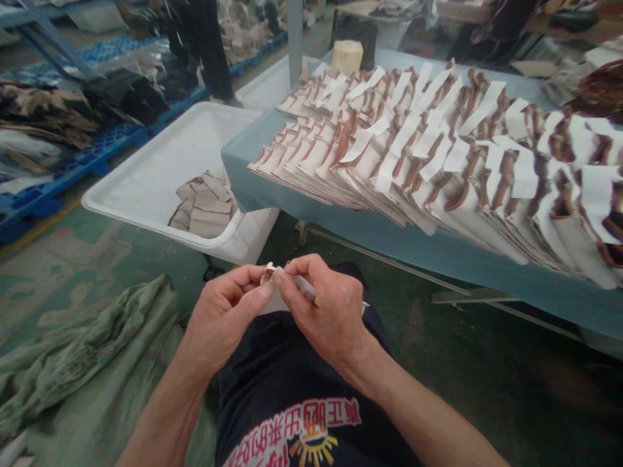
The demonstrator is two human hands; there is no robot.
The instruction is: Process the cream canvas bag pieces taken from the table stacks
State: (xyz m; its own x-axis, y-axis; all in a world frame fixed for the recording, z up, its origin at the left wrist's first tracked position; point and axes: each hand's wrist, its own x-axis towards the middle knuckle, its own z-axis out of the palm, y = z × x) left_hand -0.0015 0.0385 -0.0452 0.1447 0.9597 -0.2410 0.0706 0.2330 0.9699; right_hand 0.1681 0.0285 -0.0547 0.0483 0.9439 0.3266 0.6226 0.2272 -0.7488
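Observation:
My left hand [224, 318] and my right hand [328, 305] meet above my lap, thumbs and fingers pinched on one edge of a pale, leather-like piece [276, 302]. A bit of brown and white shows at that edge between the fingertips. The rest of the piece hangs below them, partly hidden by my right hand. On the table in front lie rows of overlapping pale pieces [311, 155] with brown edges. White paper-like strips [399, 146] lie across many of them.
A blue-covered table [370, 227] stands ahead and to the right, its metal legs underneath. Left of it, a white tub [126, 175] holds several pale pieces [209, 211]. A green sack [111, 344] lies at lower left. Blue pallets [114, 139] with piled material are behind.

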